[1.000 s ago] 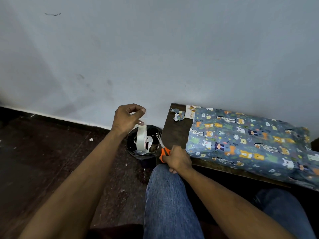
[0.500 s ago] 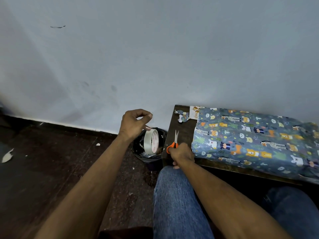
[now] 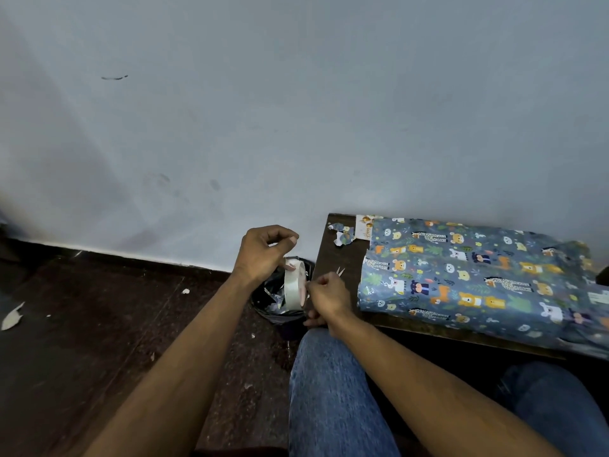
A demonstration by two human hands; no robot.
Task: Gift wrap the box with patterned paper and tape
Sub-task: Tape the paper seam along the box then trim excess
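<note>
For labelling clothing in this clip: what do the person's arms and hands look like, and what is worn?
Both forearms are bare up to the frame's edge, no sleeves visible. The left hand and right hand carry no gloves, and no rings, watch or bracelet show. Blue denim jeans cover the legs below.

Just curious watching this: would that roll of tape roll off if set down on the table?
Probably, if stood on its round rim; the tape roll is a ring. Laid flat it should stay. It looks light: the left hand dangles it by fingertips.

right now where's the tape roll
In the head view, the tape roll hangs from the left hand, above the bin, left of the table.
</note>
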